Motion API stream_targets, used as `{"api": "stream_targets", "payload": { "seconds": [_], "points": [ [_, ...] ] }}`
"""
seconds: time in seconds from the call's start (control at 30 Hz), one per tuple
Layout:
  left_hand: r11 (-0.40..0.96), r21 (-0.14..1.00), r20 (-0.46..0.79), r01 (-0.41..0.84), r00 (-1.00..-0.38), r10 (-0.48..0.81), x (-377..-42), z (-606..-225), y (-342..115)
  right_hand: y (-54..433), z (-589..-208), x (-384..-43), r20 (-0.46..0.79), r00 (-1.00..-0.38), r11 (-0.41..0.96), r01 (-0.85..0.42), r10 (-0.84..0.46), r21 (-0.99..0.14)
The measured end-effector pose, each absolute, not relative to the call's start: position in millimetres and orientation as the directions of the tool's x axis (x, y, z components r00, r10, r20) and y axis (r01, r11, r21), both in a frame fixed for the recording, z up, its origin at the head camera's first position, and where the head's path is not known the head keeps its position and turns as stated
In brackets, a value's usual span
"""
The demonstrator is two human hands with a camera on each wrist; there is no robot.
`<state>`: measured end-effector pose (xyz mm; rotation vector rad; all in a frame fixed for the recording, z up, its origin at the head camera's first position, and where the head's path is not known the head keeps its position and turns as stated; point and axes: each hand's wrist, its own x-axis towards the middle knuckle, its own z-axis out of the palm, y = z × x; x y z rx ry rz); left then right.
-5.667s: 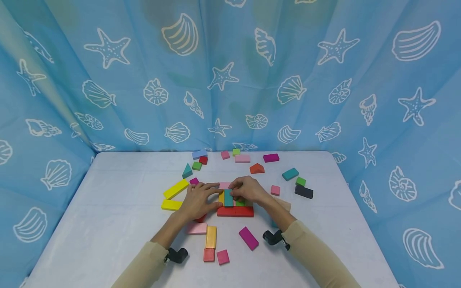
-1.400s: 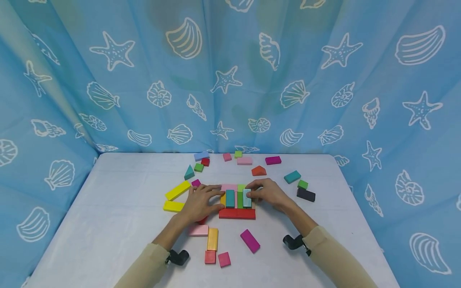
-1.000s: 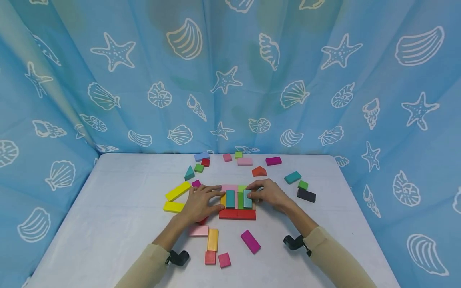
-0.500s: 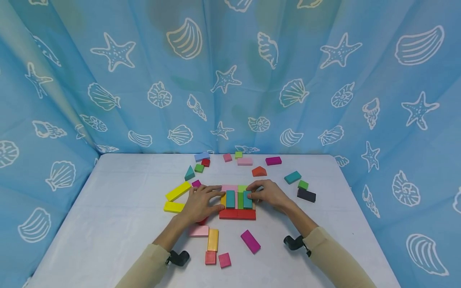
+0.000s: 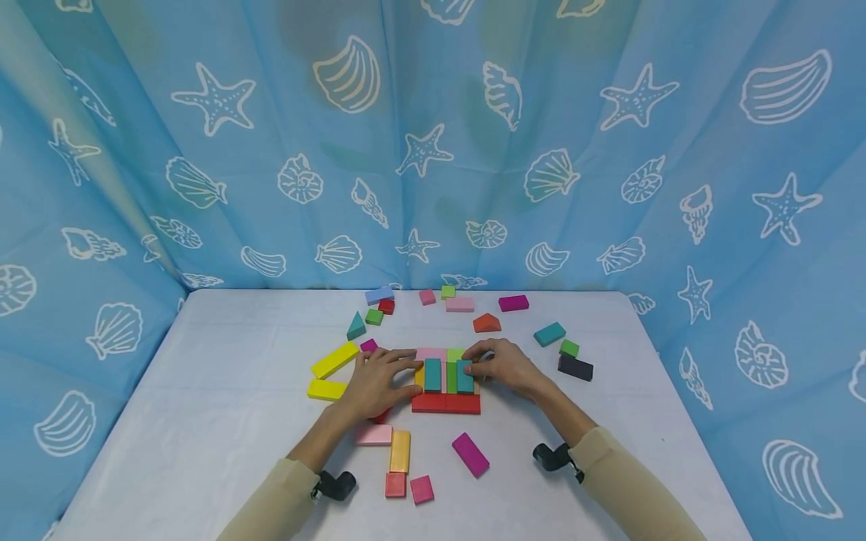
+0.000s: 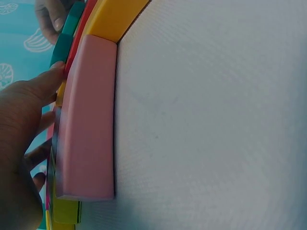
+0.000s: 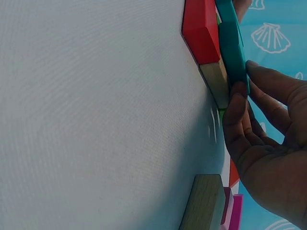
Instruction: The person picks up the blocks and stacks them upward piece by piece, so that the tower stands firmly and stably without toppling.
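Note:
A flat layout of wooden blocks lies mid-table in the head view, with red blocks (image 5: 446, 403) along its near edge and a pink block (image 5: 431, 354) at its far edge. Two teal blocks lie over it: a left one (image 5: 432, 375) and a right one (image 5: 464, 380). My right hand (image 5: 506, 367) pinches the right teal block between thumb and fingers; in the right wrist view this block (image 7: 233, 52) sits on top, beside the red block. My left hand (image 5: 380, 383) rests with extended fingers along the layout's left side, its thumb near the left teal block.
Yellow blocks (image 5: 334, 359) lie left of my left hand. Nearer are a pink block (image 5: 373, 435), an orange block (image 5: 400, 451) and a magenta block (image 5: 470, 454). A black block (image 5: 576, 367) lies at right, and several small blocks are scattered at the back. A patterned curtain (image 5: 433, 150) hangs behind.
Since the oldest frame my right hand has moved from the left teal block to the right one. That block was tilted a second ago and now lies flatter. My left hand has stayed in place.

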<state>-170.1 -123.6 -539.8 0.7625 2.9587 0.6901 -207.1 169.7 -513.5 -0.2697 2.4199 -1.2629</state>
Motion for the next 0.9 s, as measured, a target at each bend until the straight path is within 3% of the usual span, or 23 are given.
{"api": "stream_targets", "payload": {
  "seconds": [0.47, 0.7, 0.9],
  "points": [
    [0.778, 0.399, 0.142, 0.486, -0.871, 0.471, -170.6, -540.3, -126.4, 177.7, -509.1, -203.9, -0.250, -0.894, 0.537, 0.014, -0.371, -0.844],
    [0.783, 0.470, 0.241, 0.408, -0.913, 0.330, -176.1, -524.2, -150.1, 190.2, -504.7, -197.6, -0.248, -0.865, 0.545, -0.035, -0.436, -0.837],
    [0.801, 0.528, 0.183, 0.283, -0.959, 0.218, -176.9, -521.1, -181.9, 195.2, -509.8, -192.4, -0.264, -0.809, 0.615, -0.146, -0.525, -0.775]
  ]
}}
